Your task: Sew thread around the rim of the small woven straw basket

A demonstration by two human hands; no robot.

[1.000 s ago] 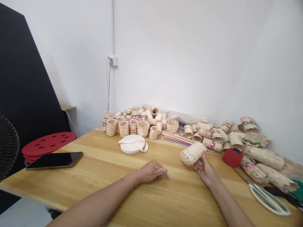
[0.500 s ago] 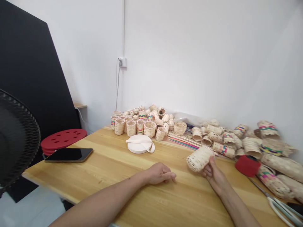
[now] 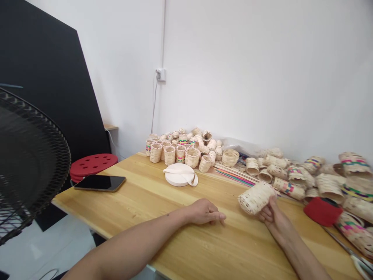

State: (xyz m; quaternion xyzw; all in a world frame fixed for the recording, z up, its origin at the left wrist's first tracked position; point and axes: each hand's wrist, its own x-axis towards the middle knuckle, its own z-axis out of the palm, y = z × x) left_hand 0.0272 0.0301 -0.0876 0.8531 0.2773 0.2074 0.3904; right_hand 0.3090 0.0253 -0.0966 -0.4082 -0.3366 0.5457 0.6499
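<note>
Wooden table (image 3: 140, 196): pale, smooth-looking top under both forearms.
Left hand (image 3: 205, 212): resting on the wood, fingers curled under; nothing shows in it, but I cannot tell how tightly it is closed.
Right hand (image 3: 275, 221): holding the woven basket (image 3: 255, 199) by its right end, thumb on the near side.
Basket's place: right of the left hand, lying sideways; whether its underside touches the table I cannot tell.
Weight: probably very light, being thin strips around a hollow.
Stiffness: likely springy; a hard pinch could dent the side or spread the weave.
Grip: likely dry and slightly rough, so not slippery.
Best hold: fingers lightly around the middle of the side, away from the ragged end, where strips might snag or snap.
Farther back: roll of white tape (image 3: 176, 178), then colored sticks (image 3: 236, 177) and upright cups (image 3: 169, 156).
Behind all: white wall (image 3: 247, 77).
</note>
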